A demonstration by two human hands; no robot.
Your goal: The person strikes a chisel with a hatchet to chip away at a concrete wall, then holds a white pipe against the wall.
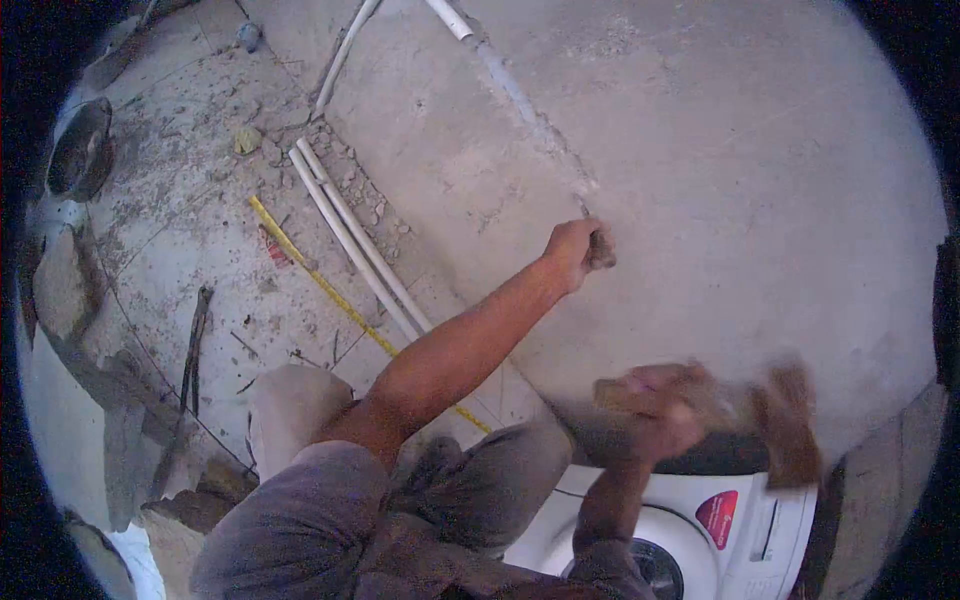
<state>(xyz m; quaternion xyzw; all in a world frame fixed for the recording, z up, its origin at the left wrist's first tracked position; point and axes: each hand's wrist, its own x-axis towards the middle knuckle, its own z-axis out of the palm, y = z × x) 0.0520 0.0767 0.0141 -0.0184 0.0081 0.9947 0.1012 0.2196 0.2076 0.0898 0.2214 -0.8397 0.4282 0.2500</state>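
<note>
My left hand [574,256] is closed around a chisel [601,248], whose thick end shows beside the fist. Its thin tip points up at the lower end of a narrow groove [517,92] cut in the grey wall [760,180]. Lower right, my right hand [664,412] grips the handle of a hammer [790,428]. The hammer's brown head is smeared by motion and lies to the right of that hand, apart from the chisel.
A white washing machine [735,580] stands beneath my right arm. White pipes [345,235] and a yellow measuring tape [325,288] lie on the debris-strewn floor. A dark bowl-shaped container [80,150] is far left. Another white pipe [448,18] sits in the groove's upper end.
</note>
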